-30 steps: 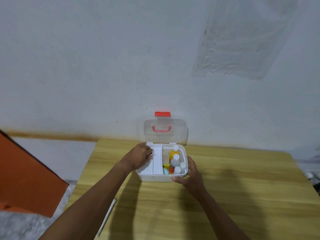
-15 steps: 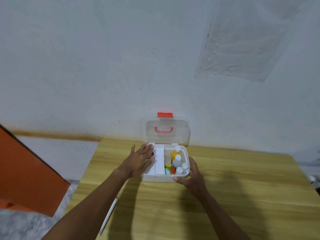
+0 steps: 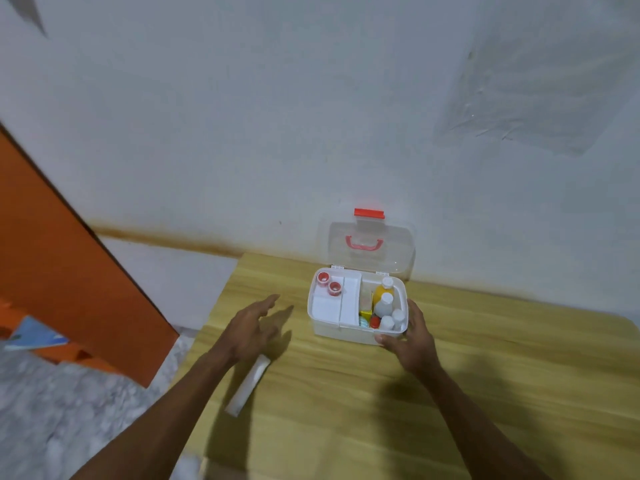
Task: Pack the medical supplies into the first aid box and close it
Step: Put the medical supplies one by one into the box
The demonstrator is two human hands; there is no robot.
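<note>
The white first aid box [image 3: 346, 332] stands on the wooden table [image 3: 485, 393] with its clear lid [image 3: 398, 251] tipped back against the wall. Its left tray holds two small red-capped containers [image 3: 329, 283]. In the right compartment stand a yellow bottle [image 3: 382, 291] and several white bottles [image 3: 383, 303]. My right hand [image 3: 410, 337] grips the box's front right corner. Left of the box, my left hand [image 3: 254, 325] hovers above the table with fingers straight and nothing in it. A long white packet [image 3: 247, 384] lies on the table just below that hand.
An orange panel [image 3: 69, 271] leans at the left, beyond the table's left edge. The grey wall [image 3: 311, 116] rises right behind the box. A speckled floor [image 3: 62, 410] shows at the lower left.
My left hand has come off the box's left tray and moved left and down over the table. The two red-capped containers now show. The view has shifted right.
</note>
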